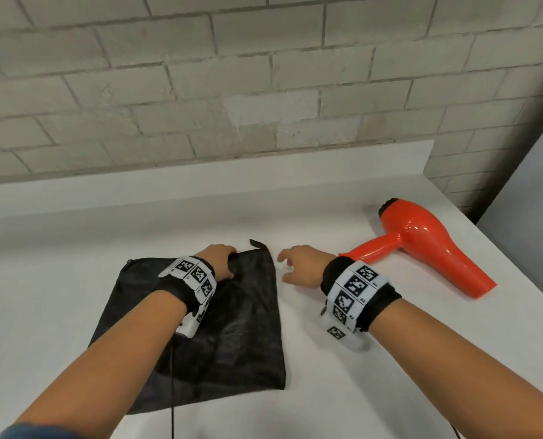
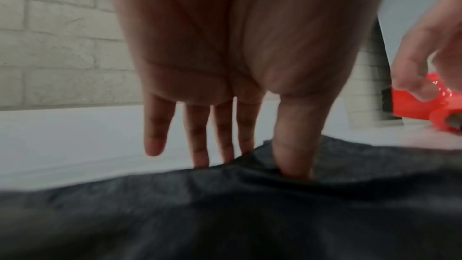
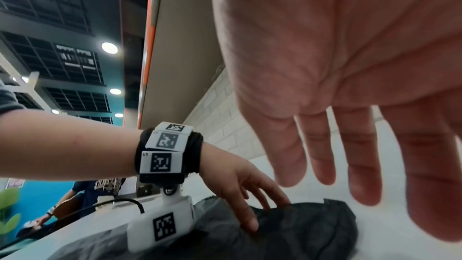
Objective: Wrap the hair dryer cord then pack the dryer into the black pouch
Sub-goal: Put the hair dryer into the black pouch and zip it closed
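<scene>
While the black pouch [image 1: 200, 327] lies flat on the white table [image 1: 73, 280] toward its near left part, the left hand [image 1: 221, 263] rests on the pouch's far edge, near its far right corner. From the left wrist view the fingers [image 2: 197, 135] reach down straight and slightly spread, their tips at the fabric's edge, and the thumb [image 2: 295, 145] presses into a fold of the pouch [image 2: 225, 215]; whether the fabric is actually pinched cannot be told. A short black tab [image 1: 259, 244] sticks out from the pouch's far right corner. Just right of that corner the right hand [image 1: 302, 267] hovers over bare table, holding nothing, its fingers loosely curved and spread apart; the right wrist view shows the fingers [image 3: 317, 149] extended above the pouch [image 3: 300, 230], with gaps between them. Both wrists wear black bands with white marker tiles. Farther right, toward the table's right edge, the orange dryer [image 1: 428, 245] lies on its side, well apart from the pouch, its handle pointing toward the right wrist and its nozzle toward the near right. Its cord is not visible. A pale brick wall [image 1: 264, 74] rises behind the table's far edge.
</scene>
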Demonstrator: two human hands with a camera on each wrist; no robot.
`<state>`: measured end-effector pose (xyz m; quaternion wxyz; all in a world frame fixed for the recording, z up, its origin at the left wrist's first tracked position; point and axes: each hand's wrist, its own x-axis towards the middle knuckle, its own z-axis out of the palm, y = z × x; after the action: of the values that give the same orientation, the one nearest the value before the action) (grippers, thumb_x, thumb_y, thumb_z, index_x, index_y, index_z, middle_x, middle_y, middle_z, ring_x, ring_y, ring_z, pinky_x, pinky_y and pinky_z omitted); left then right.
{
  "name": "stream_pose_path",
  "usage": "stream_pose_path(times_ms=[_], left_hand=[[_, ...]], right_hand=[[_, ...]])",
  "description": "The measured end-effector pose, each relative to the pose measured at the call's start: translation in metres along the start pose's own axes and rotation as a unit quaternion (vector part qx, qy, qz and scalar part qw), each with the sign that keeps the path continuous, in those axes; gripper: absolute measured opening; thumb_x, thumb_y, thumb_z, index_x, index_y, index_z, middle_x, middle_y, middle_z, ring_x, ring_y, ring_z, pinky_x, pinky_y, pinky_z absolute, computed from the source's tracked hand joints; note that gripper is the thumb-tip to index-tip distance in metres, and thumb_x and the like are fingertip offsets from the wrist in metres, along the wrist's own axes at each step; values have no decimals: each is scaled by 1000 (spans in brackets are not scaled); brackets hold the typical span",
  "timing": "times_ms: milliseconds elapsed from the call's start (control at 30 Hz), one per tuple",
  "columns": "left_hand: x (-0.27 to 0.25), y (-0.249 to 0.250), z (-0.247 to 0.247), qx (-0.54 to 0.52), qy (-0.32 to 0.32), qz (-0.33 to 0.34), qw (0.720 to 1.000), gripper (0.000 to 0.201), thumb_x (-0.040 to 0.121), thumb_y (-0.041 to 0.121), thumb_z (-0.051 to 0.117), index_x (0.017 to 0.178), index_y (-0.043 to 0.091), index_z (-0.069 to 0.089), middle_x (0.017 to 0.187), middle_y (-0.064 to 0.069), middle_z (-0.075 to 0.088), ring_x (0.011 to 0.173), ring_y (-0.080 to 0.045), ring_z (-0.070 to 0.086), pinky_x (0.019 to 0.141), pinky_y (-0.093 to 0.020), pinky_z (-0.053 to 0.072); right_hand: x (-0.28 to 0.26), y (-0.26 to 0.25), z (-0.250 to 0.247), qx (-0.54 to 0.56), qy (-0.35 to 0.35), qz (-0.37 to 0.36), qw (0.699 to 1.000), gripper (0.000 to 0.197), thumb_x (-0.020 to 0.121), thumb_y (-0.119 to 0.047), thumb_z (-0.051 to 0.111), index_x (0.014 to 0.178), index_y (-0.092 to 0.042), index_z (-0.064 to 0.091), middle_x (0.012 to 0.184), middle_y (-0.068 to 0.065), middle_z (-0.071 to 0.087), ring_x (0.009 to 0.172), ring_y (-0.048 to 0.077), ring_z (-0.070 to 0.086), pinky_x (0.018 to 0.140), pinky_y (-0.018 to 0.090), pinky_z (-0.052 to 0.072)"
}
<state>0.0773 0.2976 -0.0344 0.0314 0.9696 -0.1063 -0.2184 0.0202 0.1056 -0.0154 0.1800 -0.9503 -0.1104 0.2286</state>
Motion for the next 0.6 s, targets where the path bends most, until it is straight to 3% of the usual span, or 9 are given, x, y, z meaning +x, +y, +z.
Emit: stream_pose_path(times_ms=[100,200,267,333,400,500,600], left_hand=[[4,-7,4,-12,42,21,999,41,78,23,66,118,21,53,122,-5,57,113,-25,53,97,-40,42],[7,-5,2,-42,59,87,994,26,81,21,63,107,19,62,111,-7,63,102,-25,57,90,-36,45],[3,2,-4,-89,90,137,982,23,83,19,60,106,18,65,107,-8,68,100,-24,60,90,-34,46],[-1,11,-11,-138,139,182,964,22,84,15,59,104,18,67,103,-8,71,98,-23,62,92,-33,46],[-6,21,-21,-172,208,223,937,20,84,10,57,100,14,69,99,-8,72,96,-22,63,91,-29,45],[-17,36,-40,-208,311,272,887,19,82,1,56,94,7,68,94,-11,69,92,-21,60,85,-14,37],[-34,56,-53,-230,337,333,850,17,80,-1,57,90,6,68,86,-1,61,84,-12,54,79,0,32]], right_hand=[[16,-12,6,13,-12,-21,1000,58,88,-18,55,140,-11,31,141,14,40,127,29,41,104,35,34],[25,-13,12,34,8,-41,999,65,88,-14,53,144,-17,21,151,7,27,133,30,34,112,39,30],[25,-12,12,36,61,-42,997,57,89,-11,49,141,-22,29,149,3,33,130,32,35,109,45,32],[20,-11,7,54,147,-51,986,43,87,-7,48,127,-22,47,132,6,51,118,31,46,101,46,40],[11,-7,-1,75,224,-70,969,28,83,-4,50,106,-17,57,111,8,60,103,32,53,91,45,45],[-5,7,-10,59,269,-61,960,20,80,-3,52,97,-11,60,106,9,48,100,29,48,87,41,45],[-23,18,-22,87,252,7,964,15,82,-9,54,96,-11,60,103,6,38,94,26,46,85,32,43]])
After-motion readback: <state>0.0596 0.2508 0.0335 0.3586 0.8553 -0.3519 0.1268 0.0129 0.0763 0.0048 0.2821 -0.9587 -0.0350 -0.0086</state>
